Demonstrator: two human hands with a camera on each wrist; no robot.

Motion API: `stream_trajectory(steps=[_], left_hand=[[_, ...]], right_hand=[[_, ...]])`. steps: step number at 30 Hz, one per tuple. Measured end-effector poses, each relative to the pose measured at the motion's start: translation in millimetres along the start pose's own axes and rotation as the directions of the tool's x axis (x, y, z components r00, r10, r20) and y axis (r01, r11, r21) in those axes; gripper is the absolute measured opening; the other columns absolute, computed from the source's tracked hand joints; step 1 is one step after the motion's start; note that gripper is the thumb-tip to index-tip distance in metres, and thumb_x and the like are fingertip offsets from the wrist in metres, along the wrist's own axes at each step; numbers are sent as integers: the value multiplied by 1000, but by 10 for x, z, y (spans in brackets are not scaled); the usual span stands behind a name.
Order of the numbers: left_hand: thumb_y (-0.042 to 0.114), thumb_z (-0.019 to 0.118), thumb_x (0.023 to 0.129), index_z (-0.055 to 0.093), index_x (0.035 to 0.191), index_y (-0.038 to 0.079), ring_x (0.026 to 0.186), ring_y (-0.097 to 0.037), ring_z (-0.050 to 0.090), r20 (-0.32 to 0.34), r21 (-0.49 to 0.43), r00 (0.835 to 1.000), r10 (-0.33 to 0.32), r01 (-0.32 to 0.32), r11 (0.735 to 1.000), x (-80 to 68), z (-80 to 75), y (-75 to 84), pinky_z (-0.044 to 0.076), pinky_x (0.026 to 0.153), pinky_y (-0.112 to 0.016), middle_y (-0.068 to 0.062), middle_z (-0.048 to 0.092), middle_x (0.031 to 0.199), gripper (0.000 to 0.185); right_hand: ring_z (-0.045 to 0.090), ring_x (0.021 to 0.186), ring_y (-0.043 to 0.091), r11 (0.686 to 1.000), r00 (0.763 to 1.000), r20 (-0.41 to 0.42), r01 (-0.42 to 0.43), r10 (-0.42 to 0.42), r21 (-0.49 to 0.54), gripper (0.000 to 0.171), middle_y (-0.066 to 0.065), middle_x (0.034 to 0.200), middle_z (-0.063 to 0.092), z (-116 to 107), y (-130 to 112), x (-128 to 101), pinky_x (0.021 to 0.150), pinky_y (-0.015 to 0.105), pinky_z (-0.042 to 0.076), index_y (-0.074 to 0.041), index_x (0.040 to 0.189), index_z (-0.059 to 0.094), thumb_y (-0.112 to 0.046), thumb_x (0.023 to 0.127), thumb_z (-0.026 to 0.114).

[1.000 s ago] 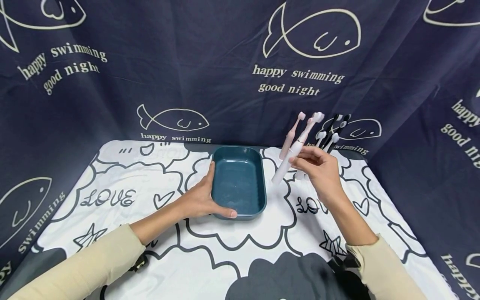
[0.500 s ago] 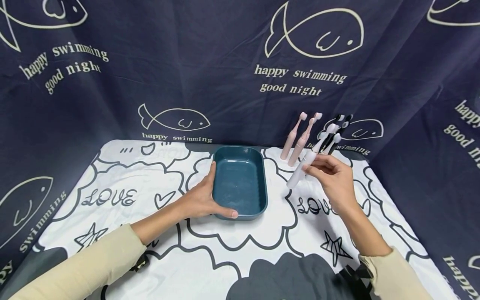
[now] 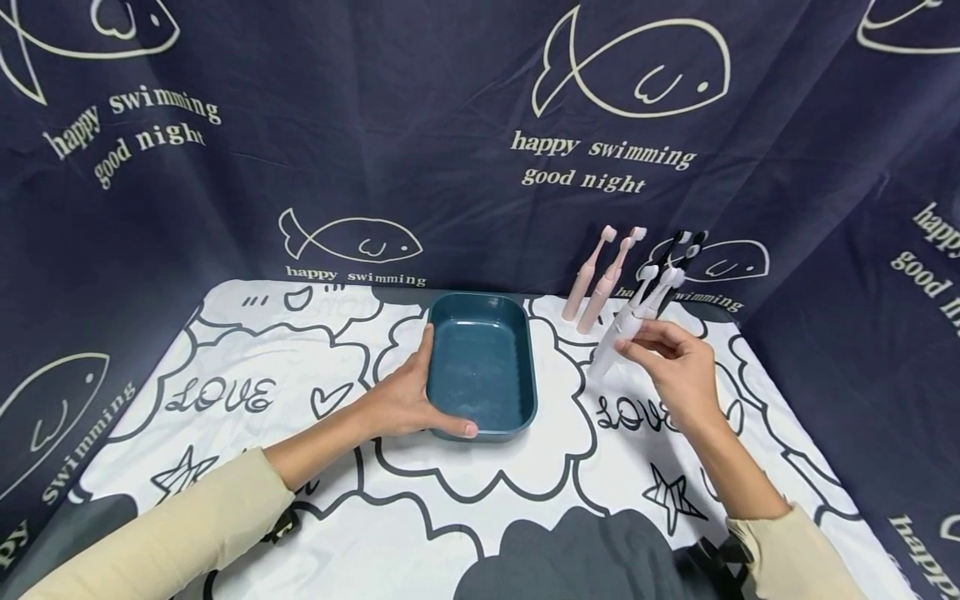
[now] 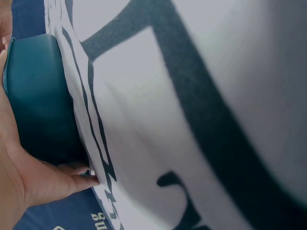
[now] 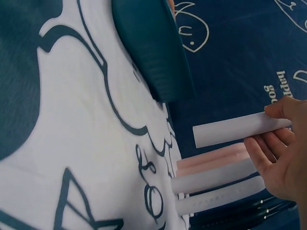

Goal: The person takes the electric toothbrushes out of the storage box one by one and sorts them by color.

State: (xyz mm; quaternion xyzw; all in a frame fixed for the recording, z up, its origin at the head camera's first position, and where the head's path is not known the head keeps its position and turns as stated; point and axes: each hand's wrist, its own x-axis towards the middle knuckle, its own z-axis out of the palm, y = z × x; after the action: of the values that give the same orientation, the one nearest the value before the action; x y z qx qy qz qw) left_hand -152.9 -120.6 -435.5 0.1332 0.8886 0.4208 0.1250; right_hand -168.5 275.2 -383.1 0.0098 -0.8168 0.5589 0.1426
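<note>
Bright even light, soft faint shadows, head view bowed at edges (wide lens), left wrist view blurred.

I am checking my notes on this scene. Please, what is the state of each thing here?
Tray: empty, on the table, left hand grips its edge.
White toothbrush: lifted, tilted, pinched by right hand.
Pink toothbrushes: leaning against the curtain.
Black toothbrushes: leaning likewise.
</note>
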Motion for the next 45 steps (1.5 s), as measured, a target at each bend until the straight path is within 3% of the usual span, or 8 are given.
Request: stream_trajectory(steps=[6, 16, 26, 36, 45], left_hand=[[75, 103, 64, -24, 179, 30, 174, -39, 27, -1, 6, 1000, 1, -1, 1000, 8, 7, -4, 35, 136, -63, -17, 11, 191, 177], [74, 103, 63, -23, 179, 28, 174, -40, 27, -3, 8, 1000, -7, 7, 1000, 9, 8, -9, 36, 135, -64, -18, 13, 190, 178], [75, 103, 62, -23, 179, 28, 173, -40, 28, -6, 17, 1000, -13, 14, 1000, 9, 8, -4, 36, 135, -63, -19, 14, 190, 178], [76, 103, 63, -24, 179, 31, 174, -39, 28, 0, 22, 1000, -22, 22, 1000, 8, 10, 2, 36, 135, -63, -18, 14, 190, 178], [76, 103, 62, -23, 179, 28, 173, -38, 30, -2, 21, 1000, -18, 19, 1000, 5, 5, 3, 37, 135, -62, -18, 14, 190, 178]], right_hand=[[76, 88, -7, 998, 999, -13, -44, 43, -33, 32, -30, 91, 78, -61, 100, 2, 83, 9, 57, -2, 124, 80, -11, 96, 92], [75, 89, -10, 990, 993, -40, -114, 111, -83, 28, -33, 91, 77, -155, 271, 68, 86, 7, 56, -14, 121, 81, -20, 96, 93], [73, 88, -13, 981, 986, -78, -156, 148, -115, 30, -36, 88, 74, -182, 387, 138, 83, 6, 54, -13, 122, 80, -23, 97, 92], [72, 88, -13, 981, 981, -83, -182, 176, -74, 36, -35, 88, 74, -171, 456, 196, 84, 6, 55, -7, 128, 79, -17, 96, 92], [72, 88, -13, 982, 983, -75, -174, 169, -72, 34, -36, 88, 73, -157, 467, 215, 83, 6, 56, -9, 126, 79, -16, 95, 92]])
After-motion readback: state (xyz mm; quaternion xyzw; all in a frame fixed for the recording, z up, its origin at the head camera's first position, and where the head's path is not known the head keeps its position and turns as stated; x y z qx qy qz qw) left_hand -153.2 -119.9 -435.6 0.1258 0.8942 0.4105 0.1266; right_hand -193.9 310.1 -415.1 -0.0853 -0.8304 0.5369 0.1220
